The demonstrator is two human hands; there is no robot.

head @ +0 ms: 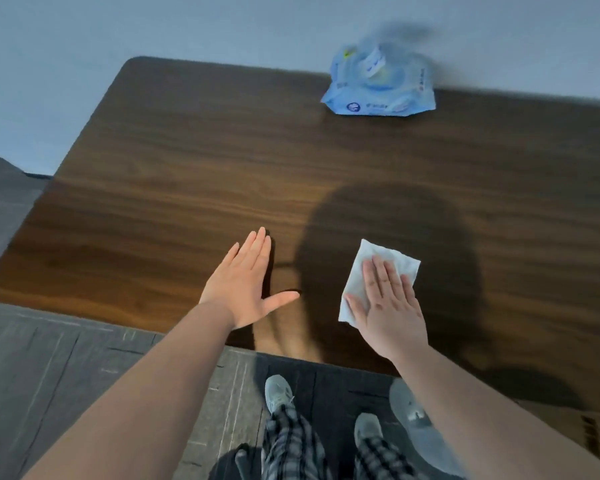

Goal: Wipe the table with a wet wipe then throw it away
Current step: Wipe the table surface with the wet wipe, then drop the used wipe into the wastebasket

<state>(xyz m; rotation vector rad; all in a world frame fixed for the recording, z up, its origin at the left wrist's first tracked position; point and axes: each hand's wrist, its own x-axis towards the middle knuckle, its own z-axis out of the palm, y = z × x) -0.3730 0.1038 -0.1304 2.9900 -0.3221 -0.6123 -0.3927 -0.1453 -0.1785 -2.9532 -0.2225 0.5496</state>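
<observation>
Wet wipe (368, 271) half-hidden under flat right hand (390, 315) — pack (378, 86) blurred

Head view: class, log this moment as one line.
right hand flat on wet wipe | left hand flat on table | wipes pack far edge

Dark brown wood-grain table (174, 174), white wet wipe (371, 268), light blue wipes pack (378, 91), black-and-grey plaid trousers (291, 441), grey shoes (278, 393).
</observation>
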